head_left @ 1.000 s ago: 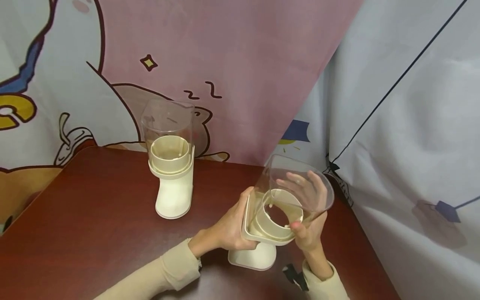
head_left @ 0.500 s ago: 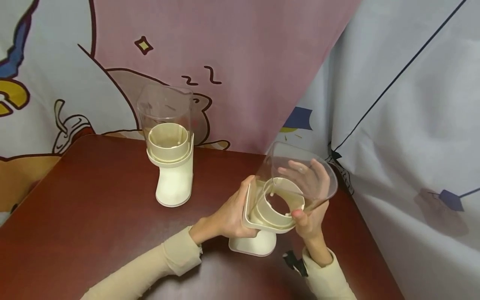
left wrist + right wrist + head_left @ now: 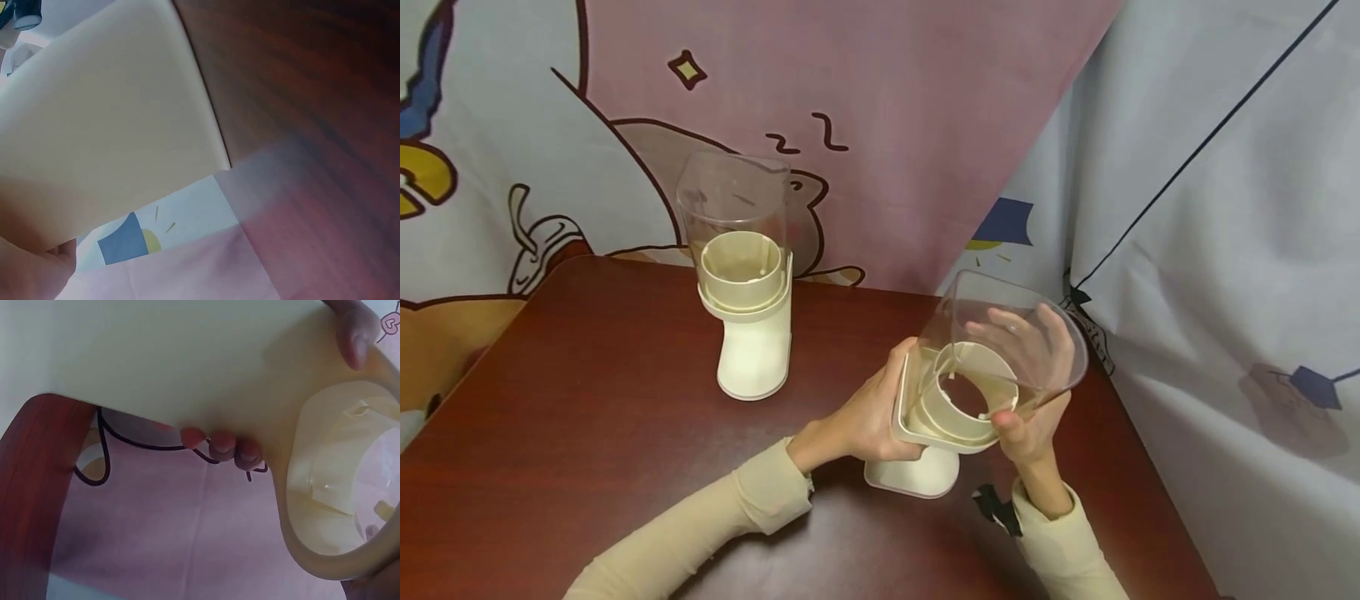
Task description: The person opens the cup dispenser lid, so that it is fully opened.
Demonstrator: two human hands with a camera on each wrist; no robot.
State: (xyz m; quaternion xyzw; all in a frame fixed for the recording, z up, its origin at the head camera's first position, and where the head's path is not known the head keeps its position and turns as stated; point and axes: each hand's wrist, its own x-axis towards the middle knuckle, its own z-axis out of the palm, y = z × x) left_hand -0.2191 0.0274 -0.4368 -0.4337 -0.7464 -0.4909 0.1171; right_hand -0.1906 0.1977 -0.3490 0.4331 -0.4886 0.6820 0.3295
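L hand gripped cream stand from approx. 9 o'clock; R hand, at 4, held clear container, thumb in front, fingers spread behind. Container tilted w/ stand, around cream collar; full seating couldn't be told. Step, prob.: fitting container to stand. Next move likely called for L steady, R pressing down. 2nd stand w/ matching container upright on table, 10 o'clock; curtain at 12.

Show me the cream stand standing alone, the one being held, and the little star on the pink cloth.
Cream stand standing alone [image 3: 756, 350], head view: its column.
Held cream stand [image 3: 181, 369], right wrist view: its broad flat panel.
Star [image 3: 687, 70], head view: its yellow centre.
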